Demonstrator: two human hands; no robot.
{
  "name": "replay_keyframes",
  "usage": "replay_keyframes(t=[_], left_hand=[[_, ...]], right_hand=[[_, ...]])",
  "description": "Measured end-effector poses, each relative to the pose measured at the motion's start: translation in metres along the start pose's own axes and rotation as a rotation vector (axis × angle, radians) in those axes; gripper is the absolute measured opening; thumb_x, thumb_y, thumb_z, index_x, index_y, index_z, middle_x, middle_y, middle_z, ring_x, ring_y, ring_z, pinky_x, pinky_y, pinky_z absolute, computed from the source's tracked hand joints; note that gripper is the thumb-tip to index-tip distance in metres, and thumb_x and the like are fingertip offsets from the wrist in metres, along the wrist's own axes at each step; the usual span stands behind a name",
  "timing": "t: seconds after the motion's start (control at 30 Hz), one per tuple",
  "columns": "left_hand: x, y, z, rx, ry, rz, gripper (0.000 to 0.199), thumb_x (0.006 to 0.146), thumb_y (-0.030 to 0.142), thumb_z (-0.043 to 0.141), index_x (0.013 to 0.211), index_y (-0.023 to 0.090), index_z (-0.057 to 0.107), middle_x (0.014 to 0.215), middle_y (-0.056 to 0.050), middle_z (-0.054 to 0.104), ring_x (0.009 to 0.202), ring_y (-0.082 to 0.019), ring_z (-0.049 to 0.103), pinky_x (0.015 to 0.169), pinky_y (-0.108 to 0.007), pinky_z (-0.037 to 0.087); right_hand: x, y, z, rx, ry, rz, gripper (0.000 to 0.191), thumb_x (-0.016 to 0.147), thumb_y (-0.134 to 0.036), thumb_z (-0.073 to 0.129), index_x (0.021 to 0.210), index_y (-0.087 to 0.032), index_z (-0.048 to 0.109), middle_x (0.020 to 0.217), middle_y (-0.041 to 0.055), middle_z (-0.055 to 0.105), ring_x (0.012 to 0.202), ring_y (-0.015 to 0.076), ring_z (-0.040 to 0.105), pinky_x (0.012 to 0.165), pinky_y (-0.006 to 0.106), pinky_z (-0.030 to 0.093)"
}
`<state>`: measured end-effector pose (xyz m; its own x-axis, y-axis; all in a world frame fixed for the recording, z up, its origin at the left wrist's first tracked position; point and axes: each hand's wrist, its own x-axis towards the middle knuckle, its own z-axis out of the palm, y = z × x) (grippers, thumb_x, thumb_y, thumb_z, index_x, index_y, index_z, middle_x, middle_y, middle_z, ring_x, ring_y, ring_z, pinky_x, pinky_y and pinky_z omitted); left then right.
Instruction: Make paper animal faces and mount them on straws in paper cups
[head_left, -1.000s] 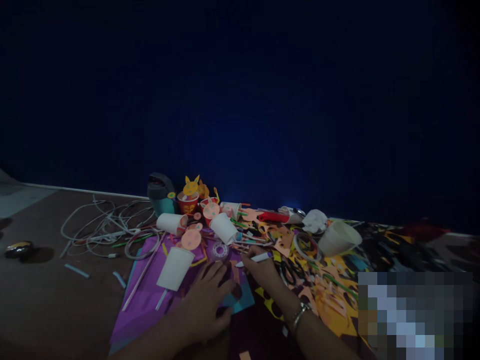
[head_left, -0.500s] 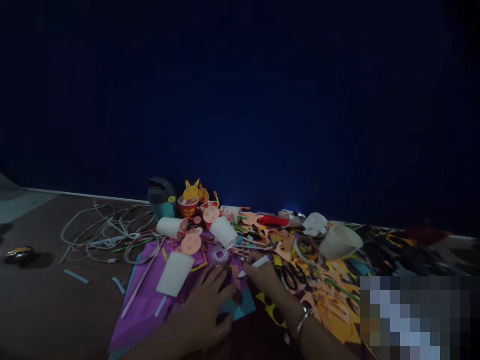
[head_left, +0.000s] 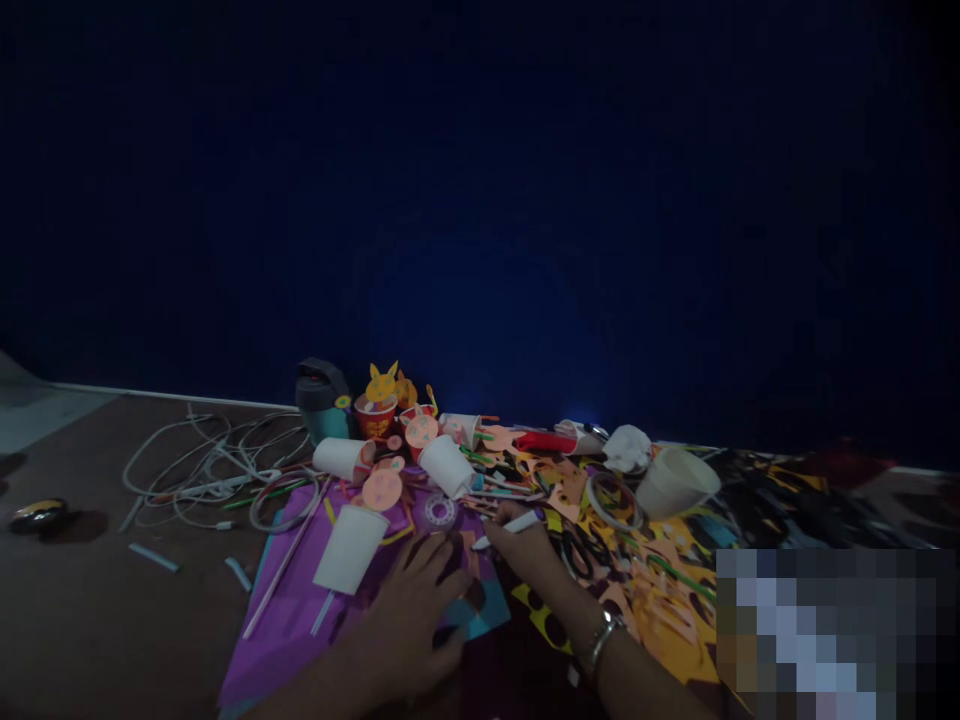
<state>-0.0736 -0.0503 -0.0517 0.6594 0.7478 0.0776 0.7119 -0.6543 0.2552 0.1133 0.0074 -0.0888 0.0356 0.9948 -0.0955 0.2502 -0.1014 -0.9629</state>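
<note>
Fingers spread, my left hand [head_left: 420, 605] lies low in the middle, over the purple sheet [head_left: 259, 640] and a blue sheet [head_left: 487, 605]. My right hand [head_left: 517, 545], with a bracelet at its wrist, is closed round a white marker [head_left: 523, 521] whose tip points left above a small orange piece. Just above my left hand is a roll of tape [head_left: 440, 511]. A white paper cup [head_left: 351, 548] lies on the purple sheet, left of my left hand. Black scissors [head_left: 576, 553] lie right of my right hand.
At the back left stand a teal bottle [head_left: 326, 405] and a red cup [head_left: 376, 415] with a yellow cat cutout. Tangled white cables [head_left: 217, 475] lie farther left. Orange paper scraps [head_left: 675, 620] and a tilted pale cup [head_left: 677, 483] are on the right.
The marker in my right hand has tilted slightly and its tip has shifted a little to the left. My left hand has stayed almost still.
</note>
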Motion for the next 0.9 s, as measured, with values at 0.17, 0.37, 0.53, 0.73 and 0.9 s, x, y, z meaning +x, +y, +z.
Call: replay_keyframes(t=[0.17, 0.37, 0.53, 0.73, 0.9], left_hand=[[-0.0001, -0.0007, 0.0001, -0.007, -0.026, -0.004, 0.049, 0.071, 0.025, 0.057, 0.119, 0.026, 0.051, 0.133, -0.011, 0.046, 0.127, -0.034, 0.034, 0.103, -0.056, 0.026], [-0.0018, -0.0045, 0.0064, -0.008, 0.019, 0.017, 0.049, 0.071, 0.025, 0.057, 0.119, 0.026, 0.051, 0.135, -0.011, 0.044, 0.126, -0.034, 0.034, 0.103, -0.055, 0.026], [-0.0029, -0.0047, 0.0080, -0.001, 0.031, 0.021, 0.050, 0.070, 0.025, 0.057, 0.120, 0.026, 0.050, 0.135, -0.012, 0.043, 0.128, -0.034, 0.033, 0.103, -0.055, 0.026], [-0.0011, -0.0050, 0.0073, 0.007, 0.031, 0.023, 0.049, 0.071, 0.025, 0.057, 0.120, 0.027, 0.051, 0.135, -0.010, 0.044, 0.127, -0.033, 0.034, 0.104, -0.055, 0.026], [-0.0006, -0.0063, 0.0078, 0.009, 0.031, 0.026, 0.049, 0.071, 0.024, 0.057, 0.120, 0.027, 0.051, 0.136, -0.011, 0.043, 0.127, -0.033, 0.033, 0.104, -0.055, 0.024]], right_hand=[[-0.0002, 0.0007, 0.0004, -0.003, 0.007, -0.011, 0.015, 0.062, -0.019, 0.051, 0.050, -0.021, 0.041, 0.038, -0.0077, 0.045, 0.038, 0.0090, 0.044, 0.039, 0.018, 0.031], [0.0008, 0.0038, -0.0005, 0.008, 0.006, 0.002, 0.013, 0.063, -0.019, 0.050, 0.053, -0.020, 0.042, 0.038, -0.0078, 0.047, 0.038, 0.0090, 0.045, 0.039, 0.018, 0.031], [0.0022, 0.0042, -0.0020, 0.019, -0.024, 0.047, 0.011, 0.063, -0.019, 0.049, 0.054, -0.020, 0.043, 0.037, -0.0069, 0.049, 0.036, 0.0098, 0.046, 0.037, 0.018, 0.032], [-0.0017, -0.0024, -0.0019, 0.011, -0.026, 0.044, 0.013, 0.062, -0.016, 0.052, 0.053, -0.020, 0.044, 0.038, -0.0076, 0.049, 0.038, 0.0086, 0.045, 0.038, 0.017, 0.030], [-0.0014, -0.0003, -0.0012, 0.013, -0.029, 0.006, 0.014, 0.065, -0.019, 0.053, 0.054, -0.020, 0.044, 0.039, -0.0071, 0.050, 0.038, 0.0090, 0.045, 0.039, 0.019, 0.031]])
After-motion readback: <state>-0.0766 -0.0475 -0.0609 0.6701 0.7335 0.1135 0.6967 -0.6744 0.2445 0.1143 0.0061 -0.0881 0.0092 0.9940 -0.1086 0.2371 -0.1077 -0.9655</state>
